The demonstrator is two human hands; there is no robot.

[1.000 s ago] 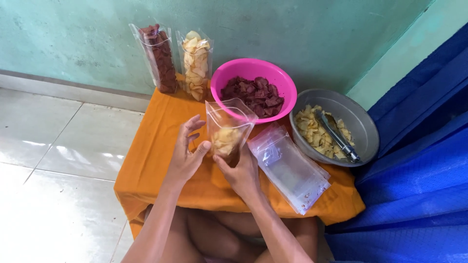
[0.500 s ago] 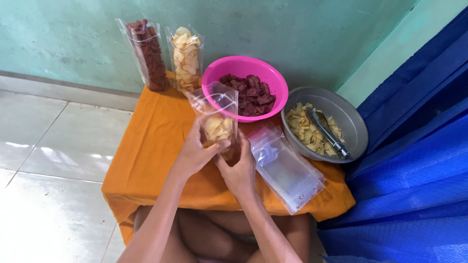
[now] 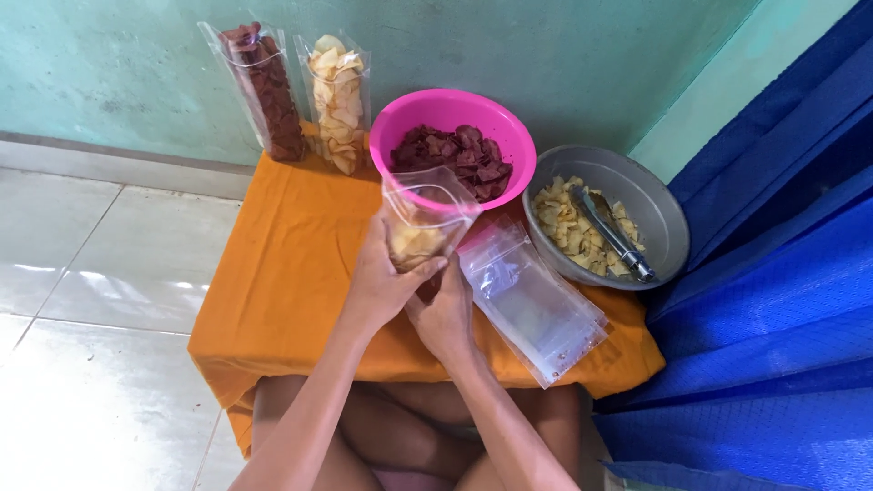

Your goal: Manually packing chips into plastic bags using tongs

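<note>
Filling stage: I hold a clear pouch (image 3: 420, 223), partly filled with pale chips.
My left hand (image 3: 386, 282) and right hand (image 3: 446, 314) close their fingers round its base; topping up next calls for the pink bowl (image 3: 455, 109) or grey bowl (image 3: 650, 195).

Both bare forearms rise from the bottom edge of the frame and converge toward its centre, the left one slanting up from the lower left, the right one from the lower middle. The left hand (image 3: 382, 282) sits slightly higher, its fingers curled rightward in a clasping grip with the thumb on top. The right hand (image 3: 446, 314) lies just below and right of it, touching it, fingers curled in a closed grip, above bare knees at the bottom of the frame.
</note>
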